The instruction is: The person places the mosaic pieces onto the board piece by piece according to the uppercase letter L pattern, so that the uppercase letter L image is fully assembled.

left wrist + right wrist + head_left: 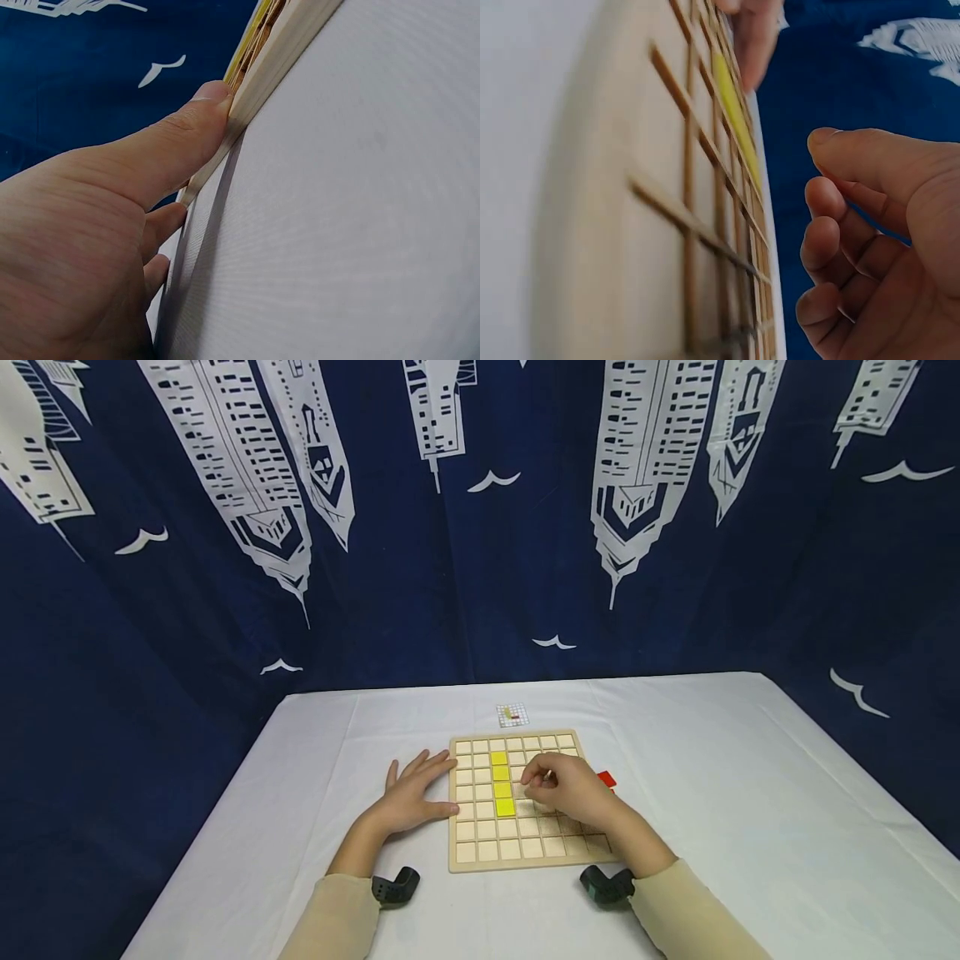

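A square wooden grid board (487, 852) lies on the white table. Several yellow square tiles (501, 770) form a column in its cells, left of centre. My left hand (408, 797) rests at the board's left edge with its fingers spread; in the left wrist view the thumb (187, 127) touches the wooden rim (277, 67). Over the right middle of the board hovers my right hand (566, 789). Its fingers are loosely bent, and the right wrist view shows nothing between the thumb and fingertips (825, 196). Red tiles (606, 778) lie just past the board's right edge, partly hidden by that hand.
Behind the board lies a small printed card (513, 715) with a grid and coloured squares. A white cloth (750, 793) covers the table. Dark blue curtain fabric (465, 568) with white building prints hangs behind it.
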`<move>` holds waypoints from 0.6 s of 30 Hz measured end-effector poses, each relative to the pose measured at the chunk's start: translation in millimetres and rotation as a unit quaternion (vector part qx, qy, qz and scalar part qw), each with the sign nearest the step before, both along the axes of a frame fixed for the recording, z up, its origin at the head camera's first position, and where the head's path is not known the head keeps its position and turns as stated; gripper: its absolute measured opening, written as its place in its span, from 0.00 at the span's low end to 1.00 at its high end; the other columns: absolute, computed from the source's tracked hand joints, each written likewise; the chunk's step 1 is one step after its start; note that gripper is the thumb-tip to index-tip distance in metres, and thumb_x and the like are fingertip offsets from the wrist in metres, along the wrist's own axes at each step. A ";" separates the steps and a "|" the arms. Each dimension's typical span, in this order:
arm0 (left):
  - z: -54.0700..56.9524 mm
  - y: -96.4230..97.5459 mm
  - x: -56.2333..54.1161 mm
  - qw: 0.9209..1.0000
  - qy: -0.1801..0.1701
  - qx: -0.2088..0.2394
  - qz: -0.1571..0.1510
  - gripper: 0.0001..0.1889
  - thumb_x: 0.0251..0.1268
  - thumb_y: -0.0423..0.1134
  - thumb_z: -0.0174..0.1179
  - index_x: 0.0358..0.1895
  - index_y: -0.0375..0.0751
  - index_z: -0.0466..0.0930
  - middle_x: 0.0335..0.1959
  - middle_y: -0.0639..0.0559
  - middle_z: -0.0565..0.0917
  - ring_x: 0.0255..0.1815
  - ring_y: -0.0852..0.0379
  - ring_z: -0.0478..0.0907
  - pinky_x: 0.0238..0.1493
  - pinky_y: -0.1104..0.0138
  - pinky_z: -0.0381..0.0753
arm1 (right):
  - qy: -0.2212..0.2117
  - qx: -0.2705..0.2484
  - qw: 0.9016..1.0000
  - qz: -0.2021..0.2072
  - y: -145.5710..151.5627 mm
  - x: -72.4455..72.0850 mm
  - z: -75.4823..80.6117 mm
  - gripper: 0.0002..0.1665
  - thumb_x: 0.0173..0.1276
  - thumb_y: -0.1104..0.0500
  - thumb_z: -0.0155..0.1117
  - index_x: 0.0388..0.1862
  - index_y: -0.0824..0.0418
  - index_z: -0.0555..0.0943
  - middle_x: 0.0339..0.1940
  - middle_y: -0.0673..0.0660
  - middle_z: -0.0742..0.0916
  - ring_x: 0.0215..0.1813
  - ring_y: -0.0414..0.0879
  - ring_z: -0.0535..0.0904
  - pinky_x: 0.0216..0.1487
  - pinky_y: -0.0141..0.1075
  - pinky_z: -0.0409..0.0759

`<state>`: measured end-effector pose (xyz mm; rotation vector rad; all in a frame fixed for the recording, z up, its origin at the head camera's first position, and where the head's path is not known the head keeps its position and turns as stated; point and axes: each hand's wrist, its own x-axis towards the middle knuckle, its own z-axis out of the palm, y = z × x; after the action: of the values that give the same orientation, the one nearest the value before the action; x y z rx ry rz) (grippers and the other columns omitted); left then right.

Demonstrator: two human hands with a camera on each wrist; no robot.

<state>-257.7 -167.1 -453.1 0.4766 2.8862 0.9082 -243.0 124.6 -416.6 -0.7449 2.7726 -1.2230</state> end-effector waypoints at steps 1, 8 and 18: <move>-0.2 0.0 0.0 1.000 -0.001 -0.001 0.000 0.42 0.54 0.55 0.72 0.73 0.51 0.68 0.80 0.51 0.61 0.84 0.43 0.45 0.78 0.36 0.24 | -0.002 -0.001 1.000 -0.003 4.0 -1.0 1.8 0.04 0.64 0.64 0.69 0.37 0.57 0.83 0.31 0.48 0.82 0.30 0.40 0.74 0.31 0.28 0.75; -2.9 0.3 -0.8 1.000 -0.001 -0.006 0.002 0.42 0.53 0.56 0.72 0.73 0.52 0.69 0.80 0.51 0.62 0.84 0.43 0.45 0.78 0.35 0.25 | 0.013 0.019 0.999 -0.035 35.3 -9.3 10.8 0.06 0.65 0.65 0.68 0.41 0.60 0.84 0.33 0.51 0.83 0.33 0.43 0.73 0.33 0.29 0.74; 0.2 0.2 0.0 1.000 0.003 -0.004 0.000 0.42 0.54 0.55 0.72 0.73 0.51 0.69 0.80 0.51 0.61 0.84 0.43 0.45 0.78 0.35 0.25 | -0.002 0.027 0.997 -0.070 71.6 -18.1 12.1 0.08 0.66 0.63 0.68 0.44 0.60 0.84 0.37 0.54 0.84 0.35 0.45 0.74 0.28 0.31 0.75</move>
<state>-257.7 -166.9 -452.9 0.4794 2.8929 0.8967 -261.1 196.2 -404.4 -0.5525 2.8853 -1.1615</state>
